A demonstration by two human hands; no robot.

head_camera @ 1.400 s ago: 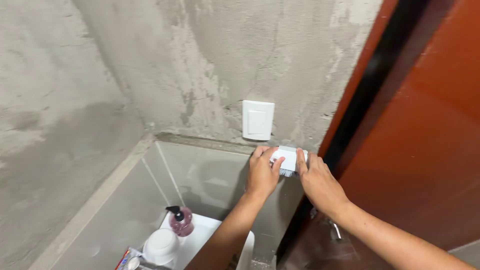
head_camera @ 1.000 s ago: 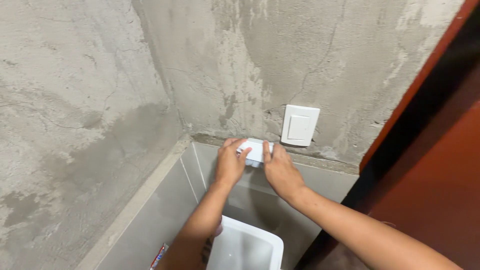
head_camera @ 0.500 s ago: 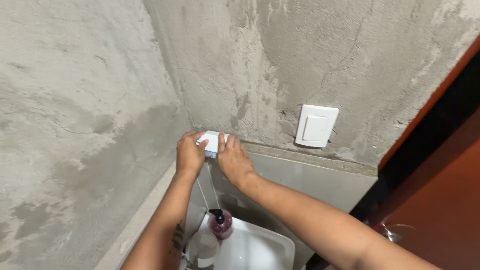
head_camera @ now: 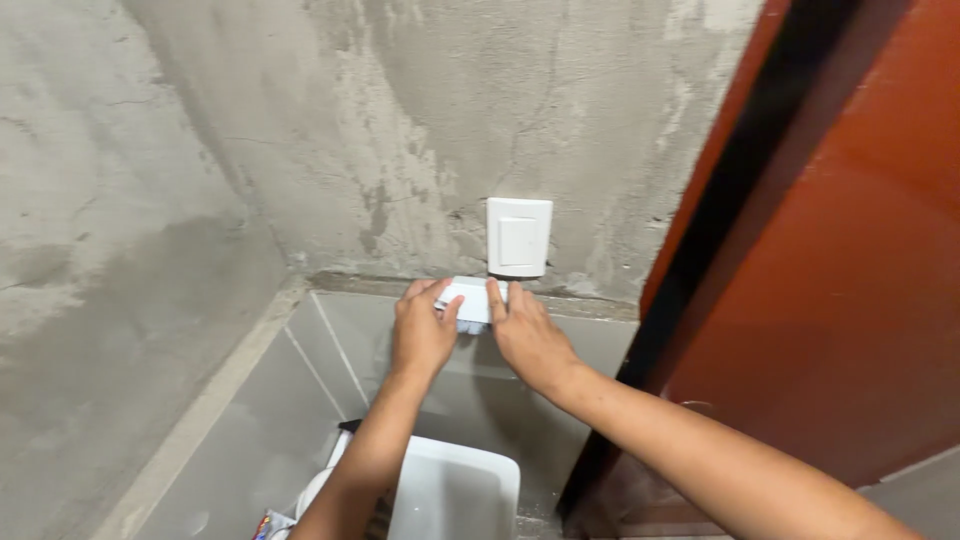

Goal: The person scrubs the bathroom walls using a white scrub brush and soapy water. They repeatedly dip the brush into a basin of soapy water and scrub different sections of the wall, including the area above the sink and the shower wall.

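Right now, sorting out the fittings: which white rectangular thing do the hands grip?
The small white scrubbing brush, held between left hand and right hand at the tile edge; the white wall switch above stays untouched.

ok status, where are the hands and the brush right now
Left hand and right hand both gripping the white scrub brush. Brush on the tile ledge, just under the white wall switch. Nothing between them.

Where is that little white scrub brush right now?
In the head view, the white scrub brush sits mid-frame between the left hand and right hand, on the tile ledge just below the light switch.
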